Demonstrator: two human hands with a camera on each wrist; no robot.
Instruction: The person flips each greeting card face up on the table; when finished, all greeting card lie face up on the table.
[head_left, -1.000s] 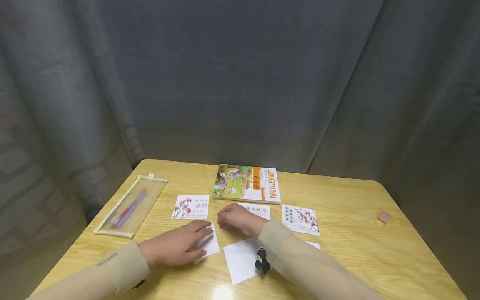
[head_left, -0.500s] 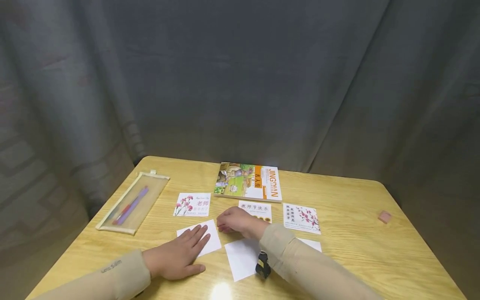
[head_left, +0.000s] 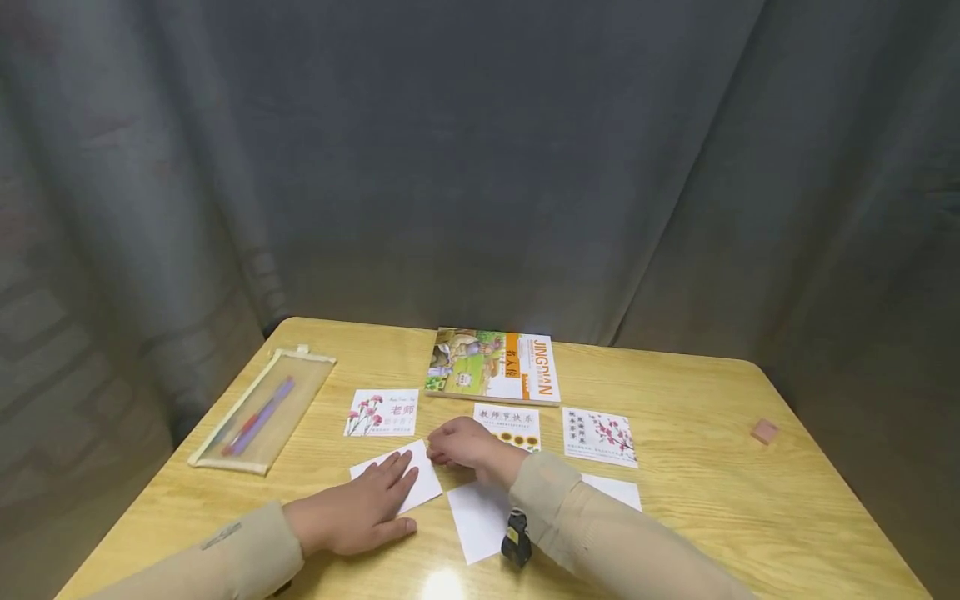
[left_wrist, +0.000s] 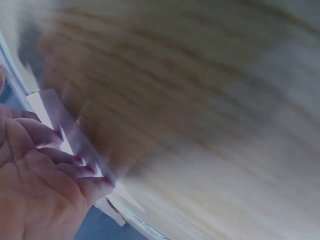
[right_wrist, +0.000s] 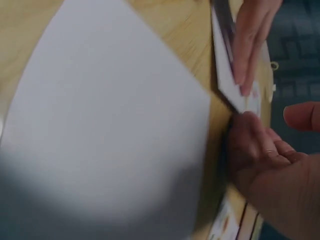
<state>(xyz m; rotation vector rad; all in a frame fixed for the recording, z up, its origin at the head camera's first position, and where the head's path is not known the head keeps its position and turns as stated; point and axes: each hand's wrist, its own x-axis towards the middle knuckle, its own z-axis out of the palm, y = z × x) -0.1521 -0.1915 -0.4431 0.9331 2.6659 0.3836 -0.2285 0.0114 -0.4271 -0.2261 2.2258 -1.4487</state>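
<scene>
My left hand [head_left: 352,510] rests with its fingers extended on a small blank white card [head_left: 426,482] at the front left of centre. The left wrist view has the fingers of the left hand [left_wrist: 45,165] lying along the white card [left_wrist: 57,112]. My right hand [head_left: 467,443] is at that card's right corner, fingers loosely bent and fingertips close to its edge. In the right wrist view the thumb of the right hand [right_wrist: 272,165] stands apart from its fingers. Under the right forearm lies a second white card [head_left: 474,529], partly hidden by the sleeve and a black wrist device [head_left: 516,540].
Behind the hands lie a carnation card [head_left: 381,412], a sunflower card [head_left: 506,421] and a blossom card [head_left: 600,436]. Another white card [head_left: 618,490] is partly covered by the right sleeve. A book [head_left: 492,365], a pen pouch [head_left: 300,400] and a pink block [head_left: 765,431] also lie there.
My left hand has come down from a raised, bent pose to lie flatter on the white card. The right hand has shifted slightly left, toward that card's corner.
</scene>
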